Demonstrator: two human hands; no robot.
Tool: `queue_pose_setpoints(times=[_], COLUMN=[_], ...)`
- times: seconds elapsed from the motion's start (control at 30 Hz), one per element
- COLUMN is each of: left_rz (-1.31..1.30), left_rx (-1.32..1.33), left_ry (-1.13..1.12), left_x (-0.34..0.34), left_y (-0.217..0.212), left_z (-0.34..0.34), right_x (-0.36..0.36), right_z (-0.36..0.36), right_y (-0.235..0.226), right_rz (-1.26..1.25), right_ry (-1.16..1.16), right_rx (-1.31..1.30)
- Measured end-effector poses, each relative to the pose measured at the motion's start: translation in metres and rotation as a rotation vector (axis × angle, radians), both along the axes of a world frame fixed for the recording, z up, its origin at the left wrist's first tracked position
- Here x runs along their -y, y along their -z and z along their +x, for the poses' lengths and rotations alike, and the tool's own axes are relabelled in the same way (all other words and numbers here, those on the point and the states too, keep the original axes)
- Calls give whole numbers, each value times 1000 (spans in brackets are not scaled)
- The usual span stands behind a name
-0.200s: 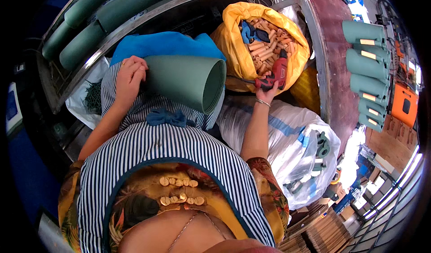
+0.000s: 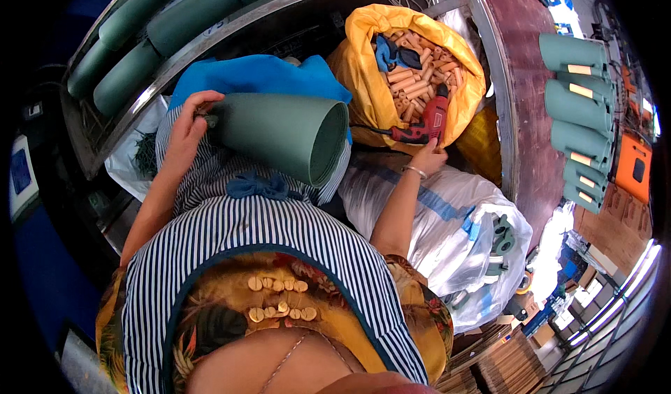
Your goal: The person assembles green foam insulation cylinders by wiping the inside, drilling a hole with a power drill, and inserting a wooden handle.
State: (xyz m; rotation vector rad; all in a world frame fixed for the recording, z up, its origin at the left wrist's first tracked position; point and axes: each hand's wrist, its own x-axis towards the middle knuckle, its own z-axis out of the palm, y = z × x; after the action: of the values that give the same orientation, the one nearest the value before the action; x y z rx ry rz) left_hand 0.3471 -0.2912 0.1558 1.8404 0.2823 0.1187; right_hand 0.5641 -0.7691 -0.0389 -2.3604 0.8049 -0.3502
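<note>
A dark green rolled sheet [image 2: 272, 130], shaped like a wide tube, lies across my lap with its open end to the right. My left hand [image 2: 185, 132] curls its fingers round the roll's left end, where a small dark green piece [image 2: 209, 119] shows by the fingertips. A red and black power drill [image 2: 428, 121] rests at the near rim of a yellow sack [image 2: 360, 41] full of short tan tubes [image 2: 412, 79]. Just below the drill is my right hand [image 2: 428, 159], its fingers curled and one fingertip by the drill's edge. What they hold, if anything, is hidden.
More green rolls [image 2: 192, 20] lie in a metal-edged trough at upper left. Several green rolls with tan tabs [image 2: 576, 107] stand along the dark red tabletop [image 2: 521, 66] at right. A white sack [image 2: 447, 233] with green parts sits beside my right arm.
My right hand has come off the drill and drawn back toward me; the drill now rests on the sack. My left hand has shifted to the roll's end, and the roll has tilted slightly.
</note>
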Motion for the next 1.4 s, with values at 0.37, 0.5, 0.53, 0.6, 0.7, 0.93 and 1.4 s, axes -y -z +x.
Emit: queue_pose_setpoints(times=[0.37, 0.5, 0.53, 0.6, 0.7, 0.93, 1.4], left_rz=[111, 200, 280, 245, 23, -56, 82], left_rx=[-67, 115, 142, 99, -15, 226, 330], left_ry=[-29, 76, 103, 47, 39, 161, 224], left_x=[-6, -1, -3, -3, 4, 25, 33], left_y=[-7, -48, -51, -40, -19, 1, 30], left_z=[-8, 4, 0, -1, -9, -23, -45], right_x=[-69, -26, -43, -61, -121, -235, -246], right_z=[76, 90, 85, 68, 8, -124, -158], right_y=[11, 22, -13, -80, -201, -260, -269], right_rz=[-840, -830, -804, -403, 270, 459, 215], right_ry=[-1120, -1207, -1019, -782, -852, -1301, -1620], right_rx=[-559, -483, -450, -109, 172, 79, -44])
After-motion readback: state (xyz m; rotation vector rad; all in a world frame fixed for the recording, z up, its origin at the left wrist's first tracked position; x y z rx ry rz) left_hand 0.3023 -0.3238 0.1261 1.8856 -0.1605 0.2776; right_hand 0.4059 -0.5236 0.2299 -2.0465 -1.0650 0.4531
